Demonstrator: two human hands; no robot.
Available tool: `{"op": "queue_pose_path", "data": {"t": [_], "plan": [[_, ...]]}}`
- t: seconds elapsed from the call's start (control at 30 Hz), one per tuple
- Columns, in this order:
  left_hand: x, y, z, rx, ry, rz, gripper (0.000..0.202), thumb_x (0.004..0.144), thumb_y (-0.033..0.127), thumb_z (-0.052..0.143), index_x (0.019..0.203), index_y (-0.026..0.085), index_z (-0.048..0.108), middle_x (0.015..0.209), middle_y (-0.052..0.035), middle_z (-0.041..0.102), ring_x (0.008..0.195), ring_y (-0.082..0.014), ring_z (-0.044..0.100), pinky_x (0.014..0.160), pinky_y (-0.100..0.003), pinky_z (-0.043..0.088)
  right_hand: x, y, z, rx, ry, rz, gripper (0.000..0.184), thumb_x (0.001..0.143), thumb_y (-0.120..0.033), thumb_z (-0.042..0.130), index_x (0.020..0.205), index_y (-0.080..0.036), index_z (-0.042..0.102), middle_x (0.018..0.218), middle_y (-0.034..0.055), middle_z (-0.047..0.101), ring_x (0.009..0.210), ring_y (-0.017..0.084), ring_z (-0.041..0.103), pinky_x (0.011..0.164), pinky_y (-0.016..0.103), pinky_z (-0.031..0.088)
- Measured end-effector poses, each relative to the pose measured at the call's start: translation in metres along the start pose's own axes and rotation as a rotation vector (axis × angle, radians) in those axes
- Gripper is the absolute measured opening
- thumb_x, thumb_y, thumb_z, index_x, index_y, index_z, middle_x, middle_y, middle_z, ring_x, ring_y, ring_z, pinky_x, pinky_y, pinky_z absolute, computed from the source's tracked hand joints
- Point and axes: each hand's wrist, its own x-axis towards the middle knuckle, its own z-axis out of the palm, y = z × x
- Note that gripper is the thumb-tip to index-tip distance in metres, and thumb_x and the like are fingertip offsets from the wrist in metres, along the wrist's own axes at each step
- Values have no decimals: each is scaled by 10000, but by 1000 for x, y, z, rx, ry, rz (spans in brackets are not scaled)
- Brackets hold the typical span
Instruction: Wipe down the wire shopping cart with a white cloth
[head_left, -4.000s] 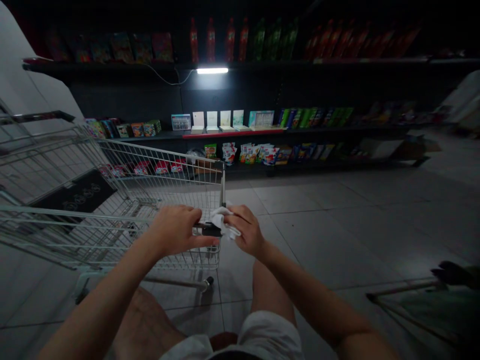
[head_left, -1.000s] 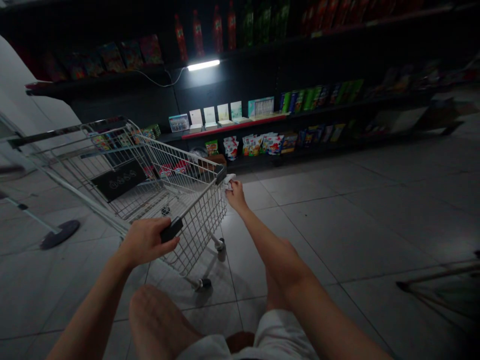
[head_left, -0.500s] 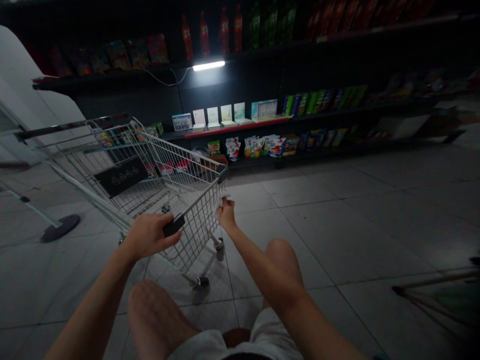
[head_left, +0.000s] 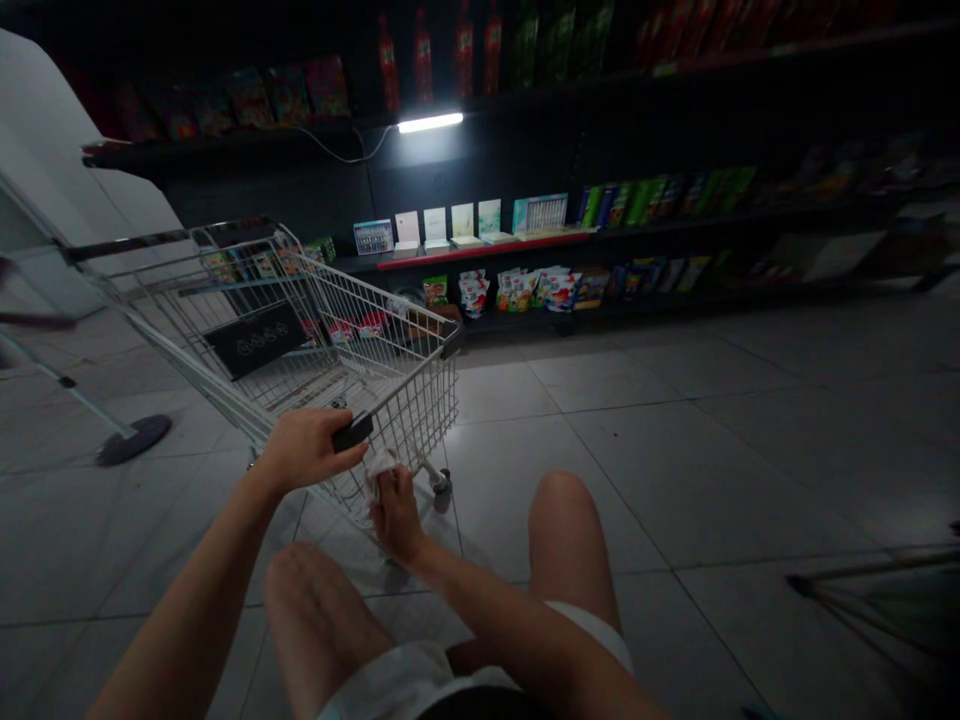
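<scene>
A metal wire shopping cart (head_left: 300, 330) stands on the tiled floor in front of me, in dim light. My left hand (head_left: 304, 448) is closed around the cart's near corner, at a black corner cap (head_left: 352, 432). My right hand (head_left: 395, 510) is closed on a small white cloth (head_left: 379, 464) and presses it against the wire side of the cart, low down near the left hand. My bare knees show at the bottom of the view.
Dark store shelves (head_left: 525, 240) with packets, boxes and bottles run along the back, lit by one tube lamp (head_left: 430, 122). A stand with a round base (head_left: 133, 438) sits at left. Part of another metal frame (head_left: 877, 590) shows at lower right.
My right hand has moved with the cloth from the cart's far corner down and back along the wire side to near my left hand. The left hand keeps its grip.
</scene>
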Motion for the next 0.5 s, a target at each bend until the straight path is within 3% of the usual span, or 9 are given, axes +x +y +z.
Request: {"op": "queue_pose_path", "data": {"t": [0.1,0.2,0.33,0.5], "plan": [[-2,-4,0,-8,0,9,385,816,560,466,674,203,501,588,-6,531,553,-152,486,548,-273,241,-8,7,4,-50,-119,-118,661,789,-218,513,1437,-211,379,1265,164,421,1148,298,468,981,452,517],[-5,-8,1,-14,2,24,377,822,552,473,685,202,501,599,-5,537,560,-151,496,548,-271,240,-5,24,0,-148,-256,-237,527,857,-230,491,1382,-278,487,1231,125,517,1126,262,508,994,424,513],[-6,-11,1,-6,-6,30,371,827,544,478,696,199,512,612,-7,554,568,-152,515,551,-269,258,11,51,-21,-198,-387,-478,403,927,-242,451,1280,-382,583,1179,52,607,1072,201,561,986,406,515],[-5,-11,1,-9,-1,44,367,826,539,477,702,197,522,609,-4,560,556,-144,515,541,-261,265,32,84,-49,-173,-449,-742,478,924,-224,484,1360,-420,501,1194,29,622,1011,173,577,936,363,517]]}}
